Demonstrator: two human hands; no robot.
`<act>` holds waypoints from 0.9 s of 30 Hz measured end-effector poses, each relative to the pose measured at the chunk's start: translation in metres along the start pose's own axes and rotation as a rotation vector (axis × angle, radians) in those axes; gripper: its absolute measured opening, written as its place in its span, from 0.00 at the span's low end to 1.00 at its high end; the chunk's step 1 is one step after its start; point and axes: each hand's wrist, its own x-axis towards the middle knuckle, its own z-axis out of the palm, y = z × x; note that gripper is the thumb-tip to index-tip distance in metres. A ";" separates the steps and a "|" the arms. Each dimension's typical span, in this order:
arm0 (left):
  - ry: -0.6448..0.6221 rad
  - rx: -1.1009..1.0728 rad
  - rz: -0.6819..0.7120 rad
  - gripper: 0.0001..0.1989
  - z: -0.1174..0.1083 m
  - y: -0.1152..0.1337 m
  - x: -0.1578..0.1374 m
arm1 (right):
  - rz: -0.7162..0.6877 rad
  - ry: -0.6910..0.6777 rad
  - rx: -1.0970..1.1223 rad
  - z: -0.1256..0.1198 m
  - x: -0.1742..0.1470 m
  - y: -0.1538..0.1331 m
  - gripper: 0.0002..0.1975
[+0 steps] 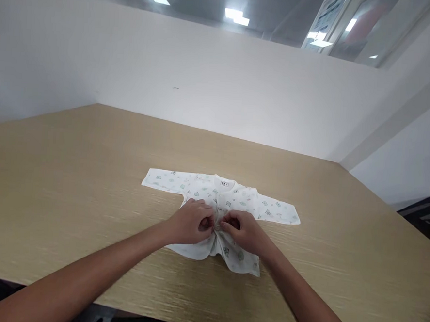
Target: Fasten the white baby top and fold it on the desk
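Note:
A small white baby shirt (244, 197) with a light animal and leaf print lies on the table, its sleeves spread to both sides and its neckline pointing away from me. My left hand (194, 222) pinches the left front edge of the shirt at mid-front. Close beside it, my right hand (240, 226) pinches the other front edge. The cloth is gathered and slightly raised between my fingertips, and the lower hem is rumpled below them. Whatever fastening may be between the fingers is too small to make out.
The wood-toned table (71, 181) extends around the shirt. A white wall (212, 83) rises along its far edge, with glass panels above. A pale post stands at the right corner. Dark items show under the near edge.

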 end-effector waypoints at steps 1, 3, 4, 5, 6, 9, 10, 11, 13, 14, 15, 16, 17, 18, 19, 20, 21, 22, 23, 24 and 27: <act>-0.018 -0.006 0.016 0.07 -0.002 -0.003 0.000 | -0.008 -0.005 -0.011 -0.003 0.000 0.002 0.08; -0.057 -0.034 0.041 0.13 -0.008 -0.011 0.000 | -0.032 -0.057 -0.008 -0.012 0.000 0.006 0.08; -0.077 -0.046 0.051 0.16 -0.011 -0.016 0.000 | -0.043 -0.084 -0.002 -0.017 -0.001 0.009 0.09; -0.094 -0.052 0.059 0.18 -0.013 -0.019 0.000 | -0.053 -0.102 0.002 -0.022 -0.001 0.011 0.09; -0.107 -0.053 0.066 0.19 -0.015 -0.023 0.000 | -0.062 -0.107 0.001 -0.027 -0.002 0.012 0.09; -0.116 -0.037 0.089 0.20 -0.019 -0.026 0.000 | -0.073 -0.088 -0.012 -0.038 -0.005 0.012 0.10; -0.115 -0.032 0.099 0.20 -0.019 -0.025 -0.001 | -0.068 -0.102 -0.008 -0.039 -0.007 0.010 0.11; -0.115 -0.025 0.112 0.21 -0.018 -0.024 -0.001 | -0.057 -0.142 0.003 -0.039 -0.009 0.007 0.11; -0.126 -0.005 0.139 0.21 -0.017 -0.022 -0.001 | -0.020 -0.266 0.017 -0.038 -0.012 0.001 0.12; -0.133 0.009 0.148 0.22 -0.016 -0.021 -0.001 | 0.001 -0.323 0.015 -0.038 -0.014 -0.002 0.12; -0.141 0.024 0.151 0.23 -0.016 -0.022 -0.001 | 0.020 -0.365 0.005 -0.038 -0.016 -0.004 0.11; -0.146 0.040 0.146 0.24 -0.017 -0.022 -0.001 | 0.036 -0.388 -0.011 -0.039 -0.018 -0.006 0.09; -0.147 0.055 0.136 0.25 -0.018 -0.024 -0.001 | 0.048 -0.398 -0.028 -0.042 -0.020 -0.007 0.06; -0.148 0.068 0.125 0.26 -0.019 -0.025 -0.001 | 0.058 -0.404 -0.041 -0.044 -0.022 -0.007 0.04; -0.149 0.083 0.118 0.26 -0.020 -0.027 -0.001 | 0.064 -0.411 -0.050 -0.048 -0.024 -0.007 0.03; -0.152 0.094 0.119 0.27 -0.021 -0.028 -0.001 | 0.065 -0.420 -0.057 -0.051 -0.025 -0.007 0.03; -0.151 0.098 0.127 0.27 -0.021 -0.028 -0.001 | 0.059 -0.426 -0.063 -0.054 -0.027 -0.007 0.04; -0.142 0.094 0.140 0.27 -0.022 -0.028 -0.001 | 0.044 -0.429 -0.067 -0.056 -0.027 -0.007 0.04; -0.122 0.086 0.152 0.27 -0.021 -0.027 -0.001 | 0.018 -0.417 -0.070 -0.057 -0.027 -0.008 0.04; -0.090 0.078 0.161 0.26 -0.020 -0.026 0.000 | -0.016 -0.383 -0.072 -0.056 -0.026 -0.009 0.04; 0.028 0.088 0.160 0.25 -0.014 -0.023 0.000 | -0.138 -0.139 -0.102 -0.043 -0.018 -0.008 0.06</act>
